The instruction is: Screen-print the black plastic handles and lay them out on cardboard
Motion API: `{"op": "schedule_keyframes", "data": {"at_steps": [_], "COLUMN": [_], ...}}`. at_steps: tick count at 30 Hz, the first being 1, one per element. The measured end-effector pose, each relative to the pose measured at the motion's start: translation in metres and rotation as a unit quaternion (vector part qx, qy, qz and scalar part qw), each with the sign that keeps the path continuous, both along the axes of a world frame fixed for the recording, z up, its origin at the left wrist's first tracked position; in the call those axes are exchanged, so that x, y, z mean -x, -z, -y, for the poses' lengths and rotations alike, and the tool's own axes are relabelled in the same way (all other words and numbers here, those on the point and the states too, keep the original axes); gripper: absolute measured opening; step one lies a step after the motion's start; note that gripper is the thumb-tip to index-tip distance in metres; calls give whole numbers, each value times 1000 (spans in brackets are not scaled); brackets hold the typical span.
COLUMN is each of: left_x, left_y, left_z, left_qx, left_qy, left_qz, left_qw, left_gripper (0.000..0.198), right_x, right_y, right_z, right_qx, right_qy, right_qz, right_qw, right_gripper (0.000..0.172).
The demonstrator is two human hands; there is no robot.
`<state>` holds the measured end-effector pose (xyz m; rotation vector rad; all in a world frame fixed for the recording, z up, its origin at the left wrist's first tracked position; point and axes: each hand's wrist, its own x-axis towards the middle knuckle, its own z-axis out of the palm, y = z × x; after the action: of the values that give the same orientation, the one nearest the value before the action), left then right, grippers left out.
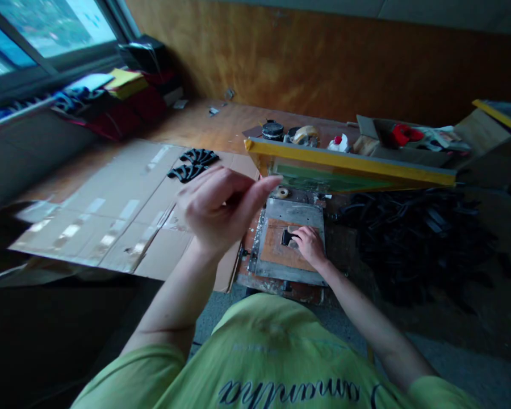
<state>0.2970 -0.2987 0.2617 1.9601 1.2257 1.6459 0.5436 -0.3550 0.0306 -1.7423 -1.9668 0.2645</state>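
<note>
My left hand (221, 207) is raised over the edge of the cardboard, in front of the framed screen's left end. Its fingers are curled in and the thumb points right; the inside of the grip is hidden. Lower and to the right, my right hand (310, 244) has its fingertips closed on a small black piece (287, 237). That piece lies on a brown board (272, 253) fixed on a grey metal plate (292, 211). Above the plate, a screen in a yellow-edged frame (349, 158) stands tilted up.
Flat cardboard (111, 187) covers the left table, with black curved pieces (196, 161) laid in rows. A heap of black pieces (426, 238) lies at right. Behind the screen stand a dark tub (273, 130) and an open carton (378, 145). Red boxes (119, 116) stand by the window.
</note>
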Motion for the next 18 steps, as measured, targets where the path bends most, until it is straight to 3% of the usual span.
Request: {"op": "schedule_keyframes", "data": {"at_steps": [3, 6, 8, 10, 14, 16, 18], "left_x": [1, 3, 1, -5, -27, -36, -40], "left_y": [38, 81, 94, 92, 67, 59, 56], "left_z": [-33, -61, -72, -78, -86, -89, -88], "left_qx": [36, 150, 201, 213, 209, 212, 217], "left_qy": [-9, 9, 37, 74, 145, 162, 163], "left_qz": [-6, 24, 66, 107, 129, 120, 116], "left_qw": [999, 988, 977, 968, 958, 956, 955], "left_gripper": [32, 25, 28, 34, 42, 46, 49], "right_x": [-11, -19, -16, -6, 18, 22, 15], "right_y": [-2, -8, -10, -7, 4, 7, 5], "right_z": [6, 12, 13, 11, 15, 23, 34], "right_qx": [-24, -33, -31, -12, 40, 40, 30], "right_qy": [36, 45, 10, -46, -129, -174, -214], "right_qz": [-11, -16, 0, 41, 113, 101, 57], "right_qw": [999, 998, 999, 998, 984, 979, 975], "right_gripper": [18, 24, 30, 43, 70, 63, 41]}}
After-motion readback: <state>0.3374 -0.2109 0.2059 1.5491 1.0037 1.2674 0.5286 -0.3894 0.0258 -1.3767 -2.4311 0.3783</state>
